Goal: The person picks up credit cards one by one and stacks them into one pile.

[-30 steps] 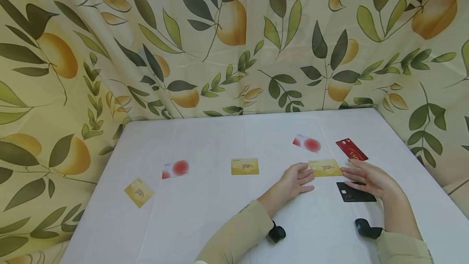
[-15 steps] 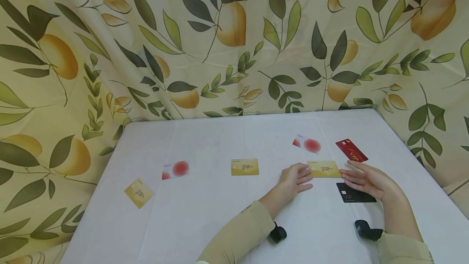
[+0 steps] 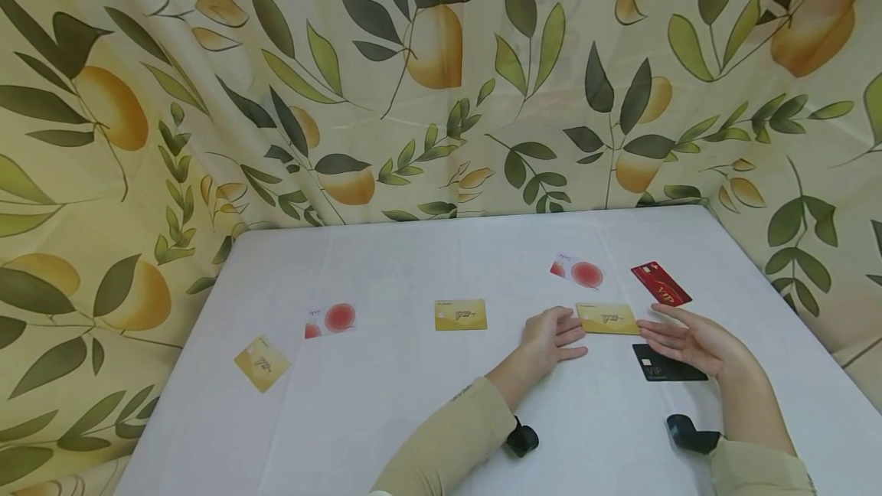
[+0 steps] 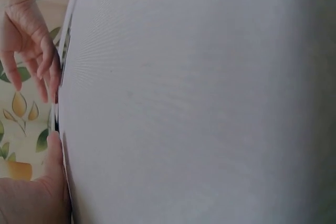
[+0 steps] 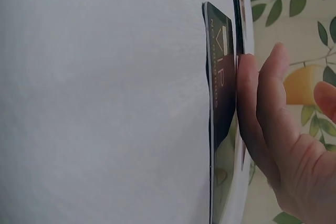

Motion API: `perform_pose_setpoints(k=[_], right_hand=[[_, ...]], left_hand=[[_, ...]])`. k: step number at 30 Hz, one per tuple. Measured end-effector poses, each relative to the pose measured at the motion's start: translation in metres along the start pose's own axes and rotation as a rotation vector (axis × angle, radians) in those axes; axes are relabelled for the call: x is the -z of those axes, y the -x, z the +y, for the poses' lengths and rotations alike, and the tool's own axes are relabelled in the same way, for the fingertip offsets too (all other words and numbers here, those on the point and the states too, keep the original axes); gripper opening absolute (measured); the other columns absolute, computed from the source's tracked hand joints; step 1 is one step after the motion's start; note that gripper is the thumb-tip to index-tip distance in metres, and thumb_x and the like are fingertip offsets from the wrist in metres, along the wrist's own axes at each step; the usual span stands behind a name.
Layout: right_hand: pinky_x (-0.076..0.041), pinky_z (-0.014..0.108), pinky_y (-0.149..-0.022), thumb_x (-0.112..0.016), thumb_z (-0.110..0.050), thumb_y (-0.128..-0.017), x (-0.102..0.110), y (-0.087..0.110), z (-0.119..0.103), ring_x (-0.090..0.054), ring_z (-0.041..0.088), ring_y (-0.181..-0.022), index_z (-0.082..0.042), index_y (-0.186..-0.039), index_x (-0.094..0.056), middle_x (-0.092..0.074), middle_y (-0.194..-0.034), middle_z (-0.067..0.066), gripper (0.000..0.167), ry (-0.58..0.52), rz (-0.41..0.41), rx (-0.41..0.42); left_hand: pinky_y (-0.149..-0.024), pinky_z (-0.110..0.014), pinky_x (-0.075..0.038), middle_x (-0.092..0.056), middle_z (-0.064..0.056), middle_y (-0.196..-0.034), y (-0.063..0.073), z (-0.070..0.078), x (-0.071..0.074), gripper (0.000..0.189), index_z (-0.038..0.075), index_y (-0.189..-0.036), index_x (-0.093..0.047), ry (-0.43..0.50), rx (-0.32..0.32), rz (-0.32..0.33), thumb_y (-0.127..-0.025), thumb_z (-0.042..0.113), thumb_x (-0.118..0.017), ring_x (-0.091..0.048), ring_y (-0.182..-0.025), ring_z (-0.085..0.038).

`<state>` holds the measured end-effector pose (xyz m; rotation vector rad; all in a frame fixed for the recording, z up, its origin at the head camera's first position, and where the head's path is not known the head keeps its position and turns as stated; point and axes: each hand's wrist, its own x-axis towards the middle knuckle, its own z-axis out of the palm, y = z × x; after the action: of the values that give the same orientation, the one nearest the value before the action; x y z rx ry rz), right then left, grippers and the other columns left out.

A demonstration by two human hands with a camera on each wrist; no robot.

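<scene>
A yellow card (image 3: 608, 319) lies on the white-covered table between my two hands. My left hand (image 3: 551, 339) rests at its left end, fingers extended, fingertips right at the edge. At the opposite end, my right hand (image 3: 699, 343) has its fingertips by the card's right edge, the fingers loosely spread. A black VIP card (image 3: 668, 363) lies below that hand and is partly covered by it; the right wrist view shows this black card (image 5: 220, 72) up close beside the fingers. Just beyond the right fingertips is a red VIP card (image 3: 661, 283).
A white card with a red circle (image 3: 577, 270) lies behind the yellow one. Farther left are another yellow card (image 3: 460, 314), a second white-and-red card (image 3: 331, 320) and a tilted yellow card (image 3: 262, 363). A fruit-patterned curtain (image 3: 413, 136) hangs along the table's back edge.
The yellow card between my hands has slid slightly left, and both hands have shifted a little the same way. The other cards keep their places.
</scene>
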<state>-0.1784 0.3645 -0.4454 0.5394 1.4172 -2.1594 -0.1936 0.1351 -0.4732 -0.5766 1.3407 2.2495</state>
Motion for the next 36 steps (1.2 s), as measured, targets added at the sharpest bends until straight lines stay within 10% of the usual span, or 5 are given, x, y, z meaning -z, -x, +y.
perform_pose_setpoints(k=[15, 36], right_hand=[[-0.052, 0.032, -0.083, -0.048, -0.039, -0.094, 0.002, 0.001, -0.001, -0.066, 0.017, -0.088, -0.032, -0.086, -0.066, -0.069, -0.091, 0.000, 0.021, 0.110, -0.009, -0.037], [-0.048, 0.038, -0.090, -0.042, -0.025, -0.098, -0.006, -0.003, 0.002, -0.065, 0.023, -0.091, -0.016, -0.089, -0.067, -0.068, -0.095, 0.006, 0.028, -0.005, -0.085, -0.058]], left_hand=[[-0.078, -0.052, -0.051, -0.066, -0.015, -0.093, 0.001, 0.010, 0.000, 0.027, 0.001, -0.106, -0.059, -0.045, 0.030, -0.007, -0.087, 0.019, -0.057, -0.064, -0.090, -0.028], [-0.078, -0.050, -0.052, -0.064, -0.020, -0.093, -0.011, 0.016, 0.005, 0.023, -0.002, -0.101, -0.059, -0.045, 0.077, -0.039, -0.085, 0.014, -0.057, -0.065, -0.088, -0.031]])
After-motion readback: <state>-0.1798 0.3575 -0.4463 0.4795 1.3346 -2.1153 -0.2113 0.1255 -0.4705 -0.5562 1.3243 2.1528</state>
